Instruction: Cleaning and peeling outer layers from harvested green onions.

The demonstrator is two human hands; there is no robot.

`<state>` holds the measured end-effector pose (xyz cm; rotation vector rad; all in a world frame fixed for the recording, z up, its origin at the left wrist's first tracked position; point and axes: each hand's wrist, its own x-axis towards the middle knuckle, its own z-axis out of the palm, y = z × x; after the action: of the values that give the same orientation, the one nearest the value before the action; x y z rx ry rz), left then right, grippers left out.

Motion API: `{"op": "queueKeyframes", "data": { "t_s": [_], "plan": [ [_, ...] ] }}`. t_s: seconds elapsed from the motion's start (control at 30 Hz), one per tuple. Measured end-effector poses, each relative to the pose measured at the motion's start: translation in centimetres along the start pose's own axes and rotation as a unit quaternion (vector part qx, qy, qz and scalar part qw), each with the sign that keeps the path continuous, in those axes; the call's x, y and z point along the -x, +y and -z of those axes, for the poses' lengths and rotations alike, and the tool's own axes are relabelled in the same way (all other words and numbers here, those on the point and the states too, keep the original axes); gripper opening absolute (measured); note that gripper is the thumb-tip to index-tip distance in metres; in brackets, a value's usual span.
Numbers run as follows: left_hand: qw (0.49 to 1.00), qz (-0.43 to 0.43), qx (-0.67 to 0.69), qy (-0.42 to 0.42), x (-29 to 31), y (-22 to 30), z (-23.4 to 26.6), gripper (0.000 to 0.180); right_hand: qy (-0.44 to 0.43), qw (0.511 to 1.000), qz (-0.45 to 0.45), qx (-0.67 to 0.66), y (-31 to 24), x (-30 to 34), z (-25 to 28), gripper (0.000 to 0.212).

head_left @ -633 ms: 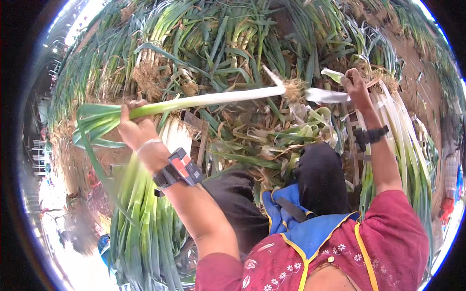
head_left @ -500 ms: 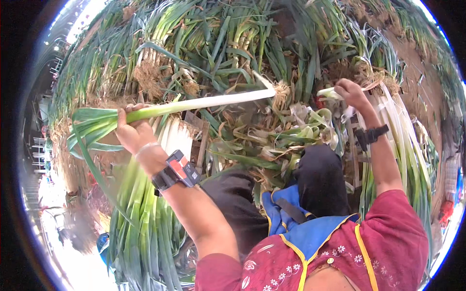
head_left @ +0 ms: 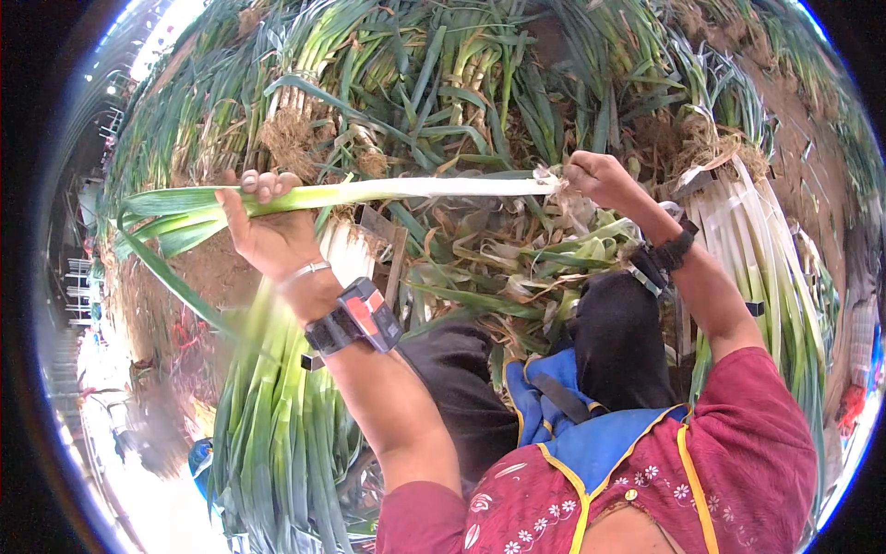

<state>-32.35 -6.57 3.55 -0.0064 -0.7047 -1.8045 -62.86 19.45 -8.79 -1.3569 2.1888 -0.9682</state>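
A long leek lies almost level across the view, its green leaves to the left and its white root end to the right. My left hand is closed around its pale green upper stem, with the leaves hanging past the thumb. At the other end, my right hand is closed against the root tuft. My fingers there hide part of the roots.
Stripped leeks lie in a left pile and a right pile. Peeled leaves litter the ground between my knees and the untrimmed leeks with their brown roots. A wooden slat stands beside the left pile.
My right hand has come left from beside the right pile to the leek's root end, no longer holding a pale strip. The loose peel that stuck up there is gone; the leek has levelled out.
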Motion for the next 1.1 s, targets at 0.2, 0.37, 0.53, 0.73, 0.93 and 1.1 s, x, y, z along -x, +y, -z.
{"op": "queueKeyframes", "data": {
  "t_s": [0.2, 0.37, 0.53, 0.73, 0.93, 1.1],
  "plan": [
    [0.997, 0.003, -0.074, 0.013, 0.5, -2.6, -2.0, 0.028, 0.064, 0.995, -0.005, 0.079, 0.7, 0.4, 0.3, 0.023],
    [0.996, 0.035, -0.075, 0.024, 0.8, -3.6, -2.6, 0.023, 0.065, 0.986, 0.156, 0.007, -7.8, -0.4, -1.0, 0.028],
    [0.993, 0.047, -0.092, 0.053, 1.5, -6.3, -4.3, 0.023, 0.025, 0.972, 0.225, 0.063, -13.5, -1.3, -1.6, 0.034],
    [0.992, 0.053, -0.108, 0.046, 1.9, -7.3, -5.0, 0.022, 0.012, 0.967, 0.235, 0.093, -13.1, -2.9, -2.2, 0.022],
    [0.989, 0.055, -0.129, 0.052, 2.2, -7.4, -5.1, 0.023, 0.003, 0.963, 0.230, 0.139, -13.2, -3.2, -2.8, 0.014],
    [0.990, 0.058, -0.124, 0.042, 2.2, -7.3, -5.1, 0.023, 0.013, 0.964, 0.201, 0.175, -13.7, -3.2, -2.9, 0.015]
  ]
}}
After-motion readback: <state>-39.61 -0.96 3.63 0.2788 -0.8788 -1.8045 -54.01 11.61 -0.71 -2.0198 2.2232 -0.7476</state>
